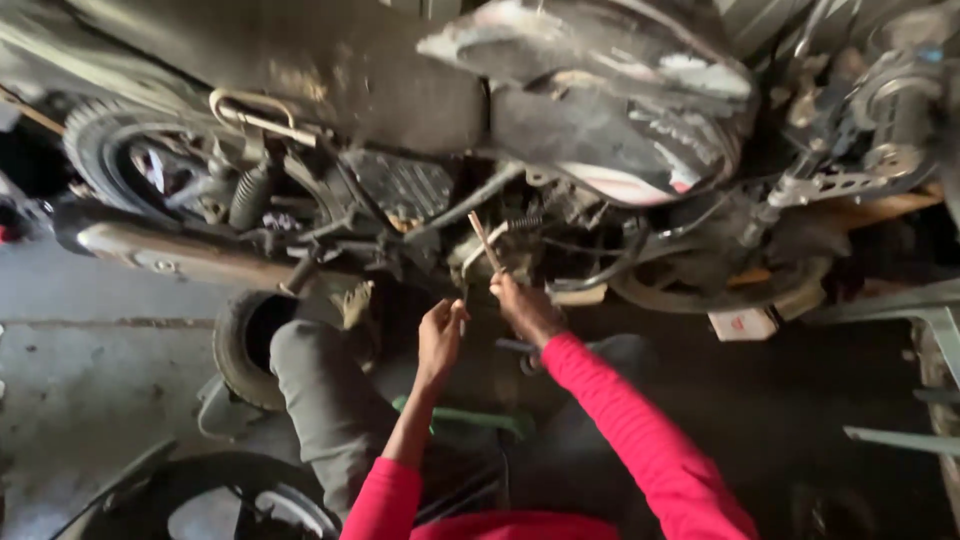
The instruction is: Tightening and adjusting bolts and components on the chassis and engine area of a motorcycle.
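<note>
- At the far left, the spoked rear wheel with its black tyre (100, 150) and the long dull-metal exhaust pipe (180, 255) are lying along the side of the black motorcycle (600, 120), with a coiled black shock spring (250, 195) just above the pipe.
- A loose black rubber tyre (245, 345) is resting on the grey concrete floor (80, 340), just beside the person's grey-trousered knee (320, 390).
- The left hand (440, 335) is reaching up under the engine, fingers loosely curled; it seems to be pinching a small dark part, though the view is too dim to be sure.
- The right hand (525, 305), in a red sleeve, is closing around the lower end of a thin rust-brown metal rod (486, 242), which is pointing up into the engine's underside near a small coil spring (522, 222).
- Judging by this, the step in hand is working the rod into the lower engine; the next move is calling for steady aim in a tight gap.
- Hoses and cables (600, 270) are crowding the area to the right of the rod and could be snagging it.
- A green bar (470, 418) is lying between the person's legs below the hands.
</note>
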